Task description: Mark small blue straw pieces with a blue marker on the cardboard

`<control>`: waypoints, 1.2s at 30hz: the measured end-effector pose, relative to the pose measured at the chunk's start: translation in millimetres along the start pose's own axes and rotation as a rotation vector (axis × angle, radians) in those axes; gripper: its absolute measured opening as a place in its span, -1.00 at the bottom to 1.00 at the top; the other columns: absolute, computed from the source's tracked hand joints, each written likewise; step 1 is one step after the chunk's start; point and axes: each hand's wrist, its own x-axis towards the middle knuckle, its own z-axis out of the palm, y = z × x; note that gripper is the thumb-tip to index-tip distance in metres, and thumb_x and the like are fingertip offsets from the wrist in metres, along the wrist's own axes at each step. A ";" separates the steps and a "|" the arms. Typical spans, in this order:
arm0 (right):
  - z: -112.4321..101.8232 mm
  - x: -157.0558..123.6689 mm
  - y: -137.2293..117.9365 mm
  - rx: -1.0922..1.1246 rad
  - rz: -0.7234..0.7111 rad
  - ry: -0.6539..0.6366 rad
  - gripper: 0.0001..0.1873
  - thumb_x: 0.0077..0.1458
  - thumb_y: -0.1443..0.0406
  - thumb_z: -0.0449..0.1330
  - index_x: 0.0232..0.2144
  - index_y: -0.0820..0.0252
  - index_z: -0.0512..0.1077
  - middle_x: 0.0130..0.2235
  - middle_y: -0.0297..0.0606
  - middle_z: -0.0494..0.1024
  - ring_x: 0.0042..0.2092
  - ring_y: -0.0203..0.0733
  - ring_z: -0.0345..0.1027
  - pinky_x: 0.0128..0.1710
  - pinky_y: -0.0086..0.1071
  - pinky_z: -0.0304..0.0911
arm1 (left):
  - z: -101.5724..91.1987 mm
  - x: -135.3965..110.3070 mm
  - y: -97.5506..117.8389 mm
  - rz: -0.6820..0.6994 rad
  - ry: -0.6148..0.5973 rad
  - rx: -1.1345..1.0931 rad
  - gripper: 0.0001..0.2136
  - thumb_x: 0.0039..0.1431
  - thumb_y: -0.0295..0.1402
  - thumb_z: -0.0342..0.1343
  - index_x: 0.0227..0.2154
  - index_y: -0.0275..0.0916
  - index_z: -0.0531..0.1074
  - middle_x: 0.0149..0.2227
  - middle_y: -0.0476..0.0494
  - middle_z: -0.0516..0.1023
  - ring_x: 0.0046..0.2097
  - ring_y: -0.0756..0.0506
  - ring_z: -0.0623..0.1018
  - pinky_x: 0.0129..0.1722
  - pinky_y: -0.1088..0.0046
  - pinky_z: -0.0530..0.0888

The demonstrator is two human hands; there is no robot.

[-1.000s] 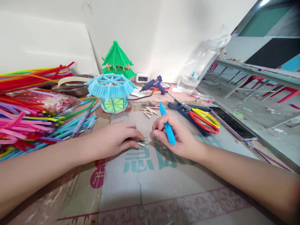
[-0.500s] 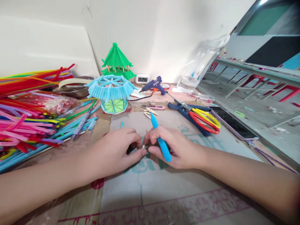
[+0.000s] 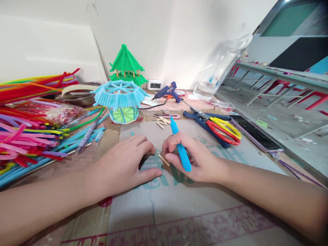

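Note:
My right hand (image 3: pixel 188 157) is closed round a blue marker pen (image 3: pixel 180 145), its tip slanting up and away. A short wooden stick (image 3: pixel 164 160) shows at that hand's thumb and fingertips; I cannot tell whether it is pinched or lies on the sheet. Just left of the stick, my left hand (image 3: pixel 134 162) is open, thumb and fingers apart with nothing between them. Several similar short sticks (image 3: pixel 163 121) lie beyond the marker. At the back left stands a small blue pipe-cleaner pavilion (image 3: pixel 120 97), in front of a green pipe-cleaner roof (image 3: pixel 125 63).
Bundles of coloured pipe cleaners (image 3: pixel 23 136) fill the left side. Along the back are a digital clock (image 3: pixel 155 84), a blue glue gun (image 3: pixel 167 91) and a clear plastic jug (image 3: pixel 212 75). Scissors (image 3: pixel 222 130) and a phone (image 3: pixel 256 133) lie at the right.
My hands have moved apart. The left fingers have opened away from the small stick, which now shows by my right fingertips. My right hand and the marker pen have shifted slightly right.

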 end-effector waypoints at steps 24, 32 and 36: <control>-1.7 0.2 -1.5 0.133 -0.054 0.041 -0.71 0.35 0.12 0.05 -0.06 0.19 0.36 -0.22 -0.17 0.58 -0.22 -0.21 0.49 -0.19 -0.36 0.38 | -0.5 -3.1 -0.4 -0.020 0.010 -0.031 -0.77 0.21 -0.16 0.13 -0.18 -0.18 0.43 -0.16 -0.12 0.46 -0.09 -0.19 0.48 -0.13 0.26 0.39; -1.9 2.1 -7.3 0.275 0.140 0.156 -0.77 0.35 0.19 0.04 -0.22 0.19 0.43 -0.42 -0.27 0.53 -0.41 -0.26 0.43 -0.43 -0.41 0.36 | 2.0 -0.7 -1.1 -0.108 0.003 -0.145 -0.74 0.13 -0.15 0.20 -0.20 -0.18 0.42 -0.17 -0.09 0.47 -0.09 -0.20 0.48 -0.13 0.24 0.38; 1.7 5.8 -5.0 0.273 0.157 0.133 -0.87 0.28 0.25 0.14 -0.31 0.18 0.36 -0.44 -0.29 0.52 -0.44 -0.28 0.41 -0.48 -0.44 0.32 | 3.4 0.6 -0.4 -0.125 0.009 -0.175 -0.75 0.10 -0.17 0.21 -0.22 -0.18 0.41 -0.18 -0.07 0.47 -0.10 -0.19 0.48 -0.14 0.26 0.38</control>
